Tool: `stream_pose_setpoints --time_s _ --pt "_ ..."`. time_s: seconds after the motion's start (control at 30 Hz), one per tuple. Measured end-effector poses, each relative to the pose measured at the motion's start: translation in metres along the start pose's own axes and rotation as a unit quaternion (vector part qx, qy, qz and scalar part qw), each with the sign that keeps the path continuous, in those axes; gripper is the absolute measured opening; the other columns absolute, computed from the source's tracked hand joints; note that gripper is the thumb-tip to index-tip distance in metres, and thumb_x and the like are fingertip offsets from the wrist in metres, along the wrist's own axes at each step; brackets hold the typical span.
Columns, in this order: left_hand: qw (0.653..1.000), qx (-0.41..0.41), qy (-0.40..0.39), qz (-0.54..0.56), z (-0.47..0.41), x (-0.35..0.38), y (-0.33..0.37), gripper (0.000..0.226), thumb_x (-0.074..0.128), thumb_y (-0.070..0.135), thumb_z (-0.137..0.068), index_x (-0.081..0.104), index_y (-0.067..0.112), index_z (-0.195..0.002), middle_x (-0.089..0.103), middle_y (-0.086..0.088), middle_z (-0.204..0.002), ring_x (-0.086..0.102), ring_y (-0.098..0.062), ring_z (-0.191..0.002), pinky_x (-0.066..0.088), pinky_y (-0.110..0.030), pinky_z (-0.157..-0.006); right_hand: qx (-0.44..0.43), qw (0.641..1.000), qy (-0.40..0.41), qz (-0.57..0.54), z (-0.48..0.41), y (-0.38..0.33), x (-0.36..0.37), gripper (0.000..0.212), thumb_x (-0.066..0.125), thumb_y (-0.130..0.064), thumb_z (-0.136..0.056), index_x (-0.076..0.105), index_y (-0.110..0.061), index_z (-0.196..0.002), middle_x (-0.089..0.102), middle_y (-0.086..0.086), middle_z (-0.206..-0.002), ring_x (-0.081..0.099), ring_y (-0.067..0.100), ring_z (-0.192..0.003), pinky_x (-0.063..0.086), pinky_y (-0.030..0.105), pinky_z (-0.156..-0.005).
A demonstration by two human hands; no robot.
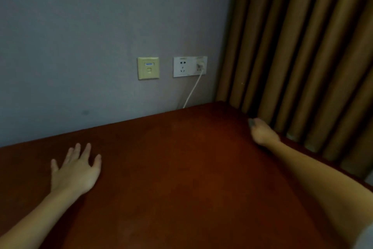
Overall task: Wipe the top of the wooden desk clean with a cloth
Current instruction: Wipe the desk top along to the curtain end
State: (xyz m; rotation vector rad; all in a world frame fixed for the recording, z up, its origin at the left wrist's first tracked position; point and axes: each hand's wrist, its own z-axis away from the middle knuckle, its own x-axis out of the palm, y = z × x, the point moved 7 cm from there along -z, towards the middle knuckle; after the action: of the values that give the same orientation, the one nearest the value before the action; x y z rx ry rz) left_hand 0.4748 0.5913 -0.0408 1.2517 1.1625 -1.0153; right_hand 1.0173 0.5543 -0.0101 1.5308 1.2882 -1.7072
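On the near left of the reddish-brown wooden desk top (171,168), the left hand (75,170) lay palm down, fingers straight and spread, holding nothing. Far across, at the desk's right edge, the right hand (264,131) was blurred; its fingers looked bunched over a small grey cloth (251,122), only a corner of which showed past the fingertips, touching the wood. A brown pleated curtain (302,47) hung just beside that hand. On the grey wall (80,47) behind the desk sat a yellowish square socket plate (148,68) and, beside it, a white power outlet plate (183,66), from whose right half a white cable (192,91) ran down behind the desk's back edge.
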Motion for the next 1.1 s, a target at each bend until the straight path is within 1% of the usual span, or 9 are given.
stream_pose_setpoints --time_s 0.07,0.17,0.3,0.37,0.57,0.7,0.87,0.97,1.1 --pt "1.000 -0.001 -0.001 -0.005 0.000 0.000 0.000 0.063 0.013 0.054 -0.099 0.003 0.025 -0.154 -0.004 0.001 -0.161 -0.001 -0.016 -0.148 0.003 -0.047 -0.118 0.060 0.998 0.012 0.026 0.015 0.056 -0.016 0.045 0.017 -0.028 -0.102 0.041 -0.009 -0.137 0.043 0.018 -0.142 0.044 0.033 -0.127 0.034 0.039 -0.103" --pt "1.000 0.001 0.000 0.001 0.002 -0.002 0.000 0.063 0.014 0.053 -0.099 0.004 0.024 -0.154 -0.003 0.000 -0.161 -0.001 -0.017 -0.148 0.002 -0.048 -0.118 0.131 0.988 0.013 0.078 0.031 0.095 -0.021 0.050 0.023 -0.028 -0.100 0.024 -0.022 -0.149 0.040 0.013 -0.146 0.046 0.033 -0.126 0.040 0.042 -0.101" --pt "1.000 -0.005 -0.007 0.001 0.003 -0.002 0.002 0.062 0.012 0.051 -0.099 0.003 0.023 -0.154 -0.005 -0.001 -0.161 -0.004 -0.017 -0.148 0.000 -0.048 -0.118 0.241 0.967 0.064 0.056 0.038 0.074 -0.016 0.046 0.042 -0.021 -0.087 0.048 -0.010 -0.131 0.051 0.015 -0.128 0.051 0.035 -0.114 0.048 0.049 -0.093" --pt "1.000 -0.006 -0.010 -0.001 0.002 -0.001 0.003 0.062 0.011 0.051 -0.099 0.001 0.023 -0.154 -0.007 -0.002 -0.161 -0.005 -0.018 -0.148 0.000 -0.048 -0.119 0.232 0.970 0.067 0.041 0.037 0.034 -0.006 0.045 0.041 -0.018 -0.089 0.045 -0.011 -0.133 0.044 0.015 -0.134 0.044 0.035 -0.122 0.043 0.054 -0.094" --pt "1.000 -0.002 -0.007 0.012 0.003 -0.002 0.004 0.062 0.012 0.048 -0.100 0.000 0.020 -0.154 -0.007 -0.004 -0.161 -0.006 -0.019 -0.148 -0.001 -0.050 -0.119 0.075 0.996 0.043 0.015 0.033 -0.149 0.044 0.047 0.028 -0.016 -0.098 0.031 -0.007 -0.144 0.029 0.013 -0.150 0.026 0.028 -0.139 0.029 0.043 -0.109" --pt "1.000 -0.002 0.000 0.017 0.000 -0.001 0.003 0.060 0.011 0.046 -0.101 0.000 0.020 -0.154 -0.007 -0.003 -0.161 -0.006 -0.018 -0.148 -0.002 -0.049 -0.119 -0.047 0.999 0.008 -0.023 0.035 -0.285 0.097 0.054 0.027 -0.019 -0.097 0.019 -0.003 -0.148 0.017 0.013 -0.157 0.016 0.026 -0.145 0.017 0.036 -0.116" --pt "0.999 -0.007 0.021 0.031 -0.002 0.000 0.003 0.059 0.015 0.041 -0.101 0.002 0.019 -0.154 -0.005 -0.002 -0.161 -0.006 -0.016 -0.148 -0.003 -0.049 -0.119 -0.257 0.963 -0.064 -0.057 0.081 -0.437 0.147 0.051 0.034 -0.023 -0.096 0.033 -0.003 -0.143 0.031 0.016 -0.151 0.029 0.028 -0.140 0.023 0.036 -0.114" --pt "0.999 -0.010 0.028 0.041 -0.002 0.000 0.001 0.062 0.018 0.039 -0.100 0.001 0.012 -0.154 -0.002 -0.003 -0.161 -0.006 -0.016 -0.148 -0.004 -0.048 -0.119 -0.385 0.911 -0.142 -0.052 0.118 -0.481 0.157 0.054 0.034 -0.025 -0.100 0.023 -0.001 -0.147 0.021 0.016 -0.156 0.019 0.026 -0.144 0.016 0.034 -0.118" --pt "0.999 -0.016 0.031 0.033 -0.002 -0.002 0.001 0.062 0.015 0.039 -0.101 0.000 0.011 -0.154 -0.005 -0.002 -0.161 -0.006 -0.014 -0.148 -0.003 -0.045 -0.119 -0.417 0.893 -0.164 -0.046 0.117 -0.459 0.150 0.051 0.026 -0.023 -0.103 0.016 -0.003 -0.150 0.014 0.012 -0.158 0.011 0.020 -0.147 0.007 0.030 -0.120"
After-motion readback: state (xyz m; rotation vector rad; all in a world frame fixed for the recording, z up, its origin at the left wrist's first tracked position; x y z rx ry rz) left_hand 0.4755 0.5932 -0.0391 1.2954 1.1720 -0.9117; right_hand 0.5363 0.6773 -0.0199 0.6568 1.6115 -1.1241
